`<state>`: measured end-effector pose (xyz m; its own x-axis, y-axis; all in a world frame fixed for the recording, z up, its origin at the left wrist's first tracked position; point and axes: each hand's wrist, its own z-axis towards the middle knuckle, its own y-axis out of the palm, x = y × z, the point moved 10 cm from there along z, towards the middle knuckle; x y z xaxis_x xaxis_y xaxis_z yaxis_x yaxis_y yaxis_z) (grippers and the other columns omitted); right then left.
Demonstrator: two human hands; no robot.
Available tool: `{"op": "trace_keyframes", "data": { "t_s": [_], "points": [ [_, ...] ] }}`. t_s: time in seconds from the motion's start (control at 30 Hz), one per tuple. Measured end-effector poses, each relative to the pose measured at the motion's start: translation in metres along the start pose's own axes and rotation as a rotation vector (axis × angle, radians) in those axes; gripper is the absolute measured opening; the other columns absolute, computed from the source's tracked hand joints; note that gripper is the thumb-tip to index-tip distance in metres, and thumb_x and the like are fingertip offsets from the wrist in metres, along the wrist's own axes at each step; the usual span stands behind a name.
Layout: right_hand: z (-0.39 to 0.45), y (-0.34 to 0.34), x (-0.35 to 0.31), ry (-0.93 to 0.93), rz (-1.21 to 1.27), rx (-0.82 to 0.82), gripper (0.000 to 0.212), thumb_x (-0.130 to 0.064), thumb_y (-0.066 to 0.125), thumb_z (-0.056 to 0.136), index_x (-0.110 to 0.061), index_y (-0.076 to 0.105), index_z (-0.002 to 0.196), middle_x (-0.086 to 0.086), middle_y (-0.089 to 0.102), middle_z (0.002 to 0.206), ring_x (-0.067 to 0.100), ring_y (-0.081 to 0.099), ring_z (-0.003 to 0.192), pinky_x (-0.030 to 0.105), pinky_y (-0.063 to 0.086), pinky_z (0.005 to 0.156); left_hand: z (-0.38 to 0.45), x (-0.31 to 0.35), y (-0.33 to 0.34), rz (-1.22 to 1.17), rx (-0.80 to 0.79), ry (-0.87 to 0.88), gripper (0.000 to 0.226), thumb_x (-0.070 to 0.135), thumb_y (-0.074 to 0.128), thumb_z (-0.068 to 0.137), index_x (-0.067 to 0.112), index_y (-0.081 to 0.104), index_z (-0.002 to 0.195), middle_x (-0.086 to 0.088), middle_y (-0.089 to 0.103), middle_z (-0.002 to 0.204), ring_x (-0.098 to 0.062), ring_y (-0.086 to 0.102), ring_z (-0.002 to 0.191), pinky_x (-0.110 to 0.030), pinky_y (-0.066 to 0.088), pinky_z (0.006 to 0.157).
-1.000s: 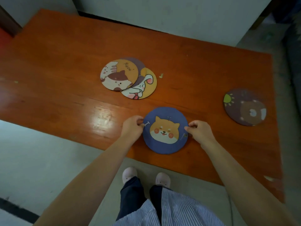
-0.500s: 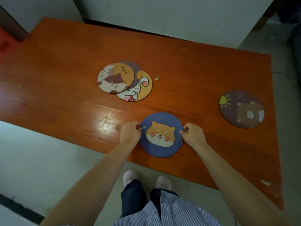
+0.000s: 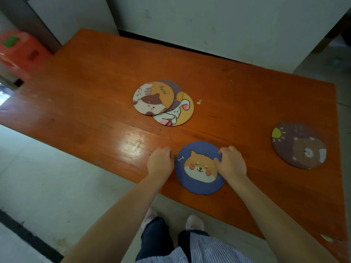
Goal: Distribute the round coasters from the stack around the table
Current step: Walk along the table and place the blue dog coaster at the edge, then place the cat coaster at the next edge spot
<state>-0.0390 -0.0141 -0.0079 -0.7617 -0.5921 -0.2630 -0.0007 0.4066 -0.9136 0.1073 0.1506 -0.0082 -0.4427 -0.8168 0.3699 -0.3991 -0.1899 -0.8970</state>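
A blue coaster with a dog face (image 3: 197,179) lies flat near the table's front edge. My left hand (image 3: 160,164) sits with curled fingers just off its left rim, holding nothing. My right hand (image 3: 230,164) rests on its right side, fingertips pressing on the top surface. The stack sits mid-table: a cat coaster (image 3: 152,98) on top, a purple one (image 3: 175,88) under it, and a yellow rabbit coaster (image 3: 178,112) fanned out at the bottom right. A dark purple bear coaster (image 3: 299,146) lies alone near the right edge.
The orange wooden table (image 3: 95,82) has bare room on its left half and far side. A small pale scrap (image 3: 199,101) lies right of the stack. A red stool (image 3: 19,50) stands off the far left corner. A white wall runs behind the table.
My left hand has slipped off the blue coaster's left rim. My right hand has moved from its right rim onto its top. The coaster stays by the front edge.
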Motion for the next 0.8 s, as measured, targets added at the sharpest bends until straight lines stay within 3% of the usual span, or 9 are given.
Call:
{"op": "trace_keyframes", "data": {
  "t_s": [0.1, 0.4, 0.53, 0.63, 0.8],
  "points": [
    [0.011, -0.005, -0.047, -0.128, 0.013, 0.029, 0.027, -0.024, 0.052, 0.092, -0.008, 0.057, 0.113, 0.011, 0.057, 0.119, 0.026, 0.050, 0.113, 0.037, 0.047, 0.087, 0.008, -0.030, -0.024, 0.060, 0.045, -0.010, 0.022, 0.018, 0.047, 0.087, 0.004, 0.061, 0.095, -0.014, 0.061, 0.100, -0.029, 0.055, 0.093, -0.038, 0.049, 0.073],
    [0.065, 0.009, -0.219, -0.396, -0.004, 0.016, 0.027, -0.024, 0.052, 0.092, -0.005, 0.060, 0.109, 0.014, 0.060, 0.113, 0.029, 0.054, 0.105, 0.038, 0.050, 0.082, 0.074, -0.176, -0.103, 0.158, 0.074, -0.105, 0.026, 0.016, 0.042, 0.087, 0.003, 0.059, 0.102, -0.016, 0.060, 0.110, -0.033, 0.047, 0.109, -0.041, 0.048, 0.086],
    [0.100, 0.023, -0.281, -0.343, -0.091, 0.053, 0.036, -0.027, 0.053, 0.090, -0.006, 0.054, 0.119, 0.015, 0.054, 0.124, 0.031, 0.048, 0.116, 0.042, 0.048, 0.091, 0.116, -0.234, -0.132, 0.176, 0.046, -0.046, 0.027, 0.019, 0.041, 0.089, 0.006, 0.057, 0.107, -0.014, 0.058, 0.117, -0.032, 0.044, 0.115, -0.042, 0.047, 0.087],
    [0.122, 0.038, -0.308, -0.226, -0.139, 0.040, 0.045, -0.028, 0.056, 0.089, -0.008, 0.045, 0.127, 0.016, 0.046, 0.132, 0.033, 0.041, 0.123, 0.045, 0.042, 0.098, 0.148, -0.271, -0.148, 0.184, 0.024, 0.039, 0.031, 0.022, 0.042, 0.091, 0.008, 0.052, 0.117, -0.011, 0.052, 0.129, -0.028, 0.039, 0.125, -0.042, 0.044, 0.096],
    [0.144, 0.045, -0.313, -0.023, -0.125, 0.101, 0.048, -0.036, 0.055, 0.090, -0.009, 0.046, 0.128, 0.014, 0.047, 0.133, 0.032, 0.042, 0.124, 0.045, 0.042, 0.098, 0.193, -0.321, -0.150, 0.237, -0.070, 0.122, 0.054, 0.037, 0.034, 0.094, 0.009, 0.025, 0.140, -0.009, 0.024, 0.153, -0.025, 0.013, 0.142, -0.042, 0.020, 0.115]
  ]
}}
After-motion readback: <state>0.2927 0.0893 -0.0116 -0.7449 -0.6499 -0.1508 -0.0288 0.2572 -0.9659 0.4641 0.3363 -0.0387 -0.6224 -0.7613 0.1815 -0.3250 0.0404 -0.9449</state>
